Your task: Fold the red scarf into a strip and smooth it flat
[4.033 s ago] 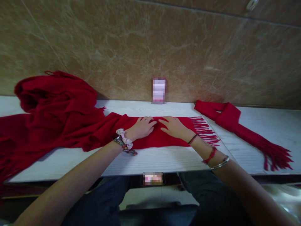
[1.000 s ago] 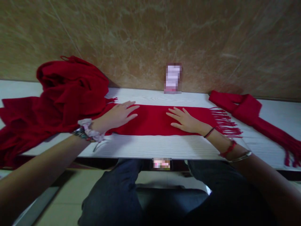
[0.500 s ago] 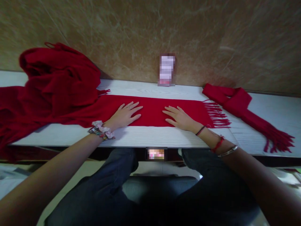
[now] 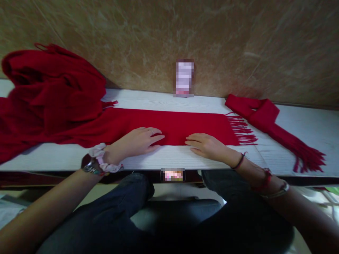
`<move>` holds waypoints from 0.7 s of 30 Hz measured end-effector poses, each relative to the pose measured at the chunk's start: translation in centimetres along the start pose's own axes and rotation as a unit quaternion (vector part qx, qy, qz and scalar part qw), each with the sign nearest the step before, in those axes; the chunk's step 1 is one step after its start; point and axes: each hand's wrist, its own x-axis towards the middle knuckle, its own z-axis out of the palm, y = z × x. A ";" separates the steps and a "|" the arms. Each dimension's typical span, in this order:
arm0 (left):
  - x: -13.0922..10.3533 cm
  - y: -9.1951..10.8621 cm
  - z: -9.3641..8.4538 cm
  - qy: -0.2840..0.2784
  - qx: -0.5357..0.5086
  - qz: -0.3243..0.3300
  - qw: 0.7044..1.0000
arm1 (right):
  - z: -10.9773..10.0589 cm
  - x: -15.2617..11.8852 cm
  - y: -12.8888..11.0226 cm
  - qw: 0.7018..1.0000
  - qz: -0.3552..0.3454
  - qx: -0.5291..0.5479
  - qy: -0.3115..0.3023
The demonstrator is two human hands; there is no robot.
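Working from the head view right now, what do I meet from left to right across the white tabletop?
Heaped red cloth, left hand, right hand, bent red scarf with a fringed end.

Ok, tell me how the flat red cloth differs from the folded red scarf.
The flat red cloth is broad and spread out; the folded red scarf is narrow and bent over at its far end. The flat red cloth's fringe shows spaced strands, while the folded red scarf's is bunched. Both lie on the white table.
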 end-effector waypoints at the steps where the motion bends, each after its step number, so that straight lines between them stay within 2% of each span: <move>1: 0.0 0.2 -0.1 -0.011 0.016 -0.002 1.000 | -0.1 -0.3 0.0 1.000 0.004 -0.004 0.001; 6: 0.1 1.0 -0.7 -0.045 0.068 -0.042 0.996 | -0.4 -0.7 0.4 1.000 -0.007 -0.011 -0.019; 9: 0.6 2.1 -1.1 -0.051 0.078 -0.068 0.993 | -0.4 -0.4 0.1 1.000 -0.003 -0.020 -0.010; 14: 1.3 3.7 -1.0 -0.007 0.096 -0.060 0.994 | 0.1 0.3 -1.0 0.998 0.012 -0.057 0.017; 21: 1.1 4.1 -0.8 0.047 0.141 -0.066 0.987 | 0.3 0.5 -0.8 0.990 0.005 -0.136 0.031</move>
